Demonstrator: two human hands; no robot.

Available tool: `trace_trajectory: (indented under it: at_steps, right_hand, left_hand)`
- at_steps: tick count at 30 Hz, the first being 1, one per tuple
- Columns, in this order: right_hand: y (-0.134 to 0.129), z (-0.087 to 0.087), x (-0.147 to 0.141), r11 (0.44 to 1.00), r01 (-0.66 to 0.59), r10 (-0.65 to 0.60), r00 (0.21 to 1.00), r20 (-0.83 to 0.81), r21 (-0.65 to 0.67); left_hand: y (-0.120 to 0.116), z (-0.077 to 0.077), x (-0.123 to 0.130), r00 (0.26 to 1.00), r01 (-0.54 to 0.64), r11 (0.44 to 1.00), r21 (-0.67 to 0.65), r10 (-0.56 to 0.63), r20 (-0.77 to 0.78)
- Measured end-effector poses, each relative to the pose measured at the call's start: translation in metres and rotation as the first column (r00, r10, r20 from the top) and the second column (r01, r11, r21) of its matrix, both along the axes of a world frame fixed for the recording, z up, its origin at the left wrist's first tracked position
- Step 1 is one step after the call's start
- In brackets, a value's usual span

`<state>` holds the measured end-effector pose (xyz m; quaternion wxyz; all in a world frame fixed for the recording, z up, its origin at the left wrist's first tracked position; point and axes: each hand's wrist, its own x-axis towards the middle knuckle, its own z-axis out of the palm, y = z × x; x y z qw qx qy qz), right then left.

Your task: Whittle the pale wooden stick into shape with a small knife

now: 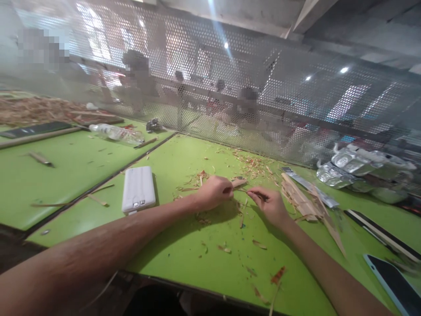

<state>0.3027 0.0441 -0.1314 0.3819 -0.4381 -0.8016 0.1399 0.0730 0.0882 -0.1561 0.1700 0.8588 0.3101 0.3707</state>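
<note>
My left hand (215, 193) is closed in a fist low over the green table. From its thumb side a thin wooden strip (241, 190) runs across to my right hand (269, 205), whose thumb and fingertips pinch the other end. Just beyond the left fist a flat, pale piece of wood (239, 181) shows; whether that fist also grips it, I cannot tell. Curled shavings (202, 175) lie around the left hand. To the right of my right hand lies a bundle of split wood pieces (300, 199).
A white power bank (138, 188) lies left of my forearm. A plastic bottle (116, 133) is farther back. At right are a metal ruler (311, 186), foil containers (362, 164) and a phone (393, 283). A perforated metal screen (204, 101) borders the table's back, with people beyond.
</note>
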Motion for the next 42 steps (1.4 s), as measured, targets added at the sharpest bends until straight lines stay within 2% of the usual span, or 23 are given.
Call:
trace_trajectory:
  at_steps: [3,13,20,26,31,35,42]
  right_hand:
    - [-0.001,-0.002,-0.001,1.000,0.007,-0.007,1.000,-0.007,-0.014]
    - [-0.005,-0.007,-0.006,0.998,0.036,-0.037,0.999,-0.028,-0.045]
    - [-0.002,-0.007,-0.007,1.000,-0.001,0.001,1.000,0.027,-0.008]
    - [-0.001,-0.003,-0.003,1.000,0.009,-0.009,1.000,-0.003,-0.016]
    - [-0.002,-0.002,-0.001,1.000,-0.007,0.007,1.000,-0.001,-0.030]
    - [0.000,-0.003,0.000,1.000,-0.027,0.027,1.000,0.010,-0.009]
    - [0.003,-0.003,0.000,0.993,-0.012,0.006,0.999,0.047,0.115]
  left_hand:
    - [-0.001,-0.001,0.000,1.000,0.001,1.000,0.031,-0.001,0.003]
    - [-0.009,0.001,0.004,0.995,-0.094,0.996,0.002,0.095,-0.031]
    - [-0.007,0.010,0.003,0.981,-0.186,0.974,-0.129,0.178,-0.073]
    - [-0.009,0.016,0.000,0.993,-0.113,0.990,-0.090,0.109,-0.038]
    - [-0.007,0.013,0.001,0.998,-0.042,0.995,-0.085,0.038,-0.053]
    - [-0.005,0.010,0.002,0.996,-0.047,0.997,-0.069,0.041,-0.080]
    - [-0.006,0.013,0.003,0.984,-0.075,0.992,-0.101,0.057,-0.169]
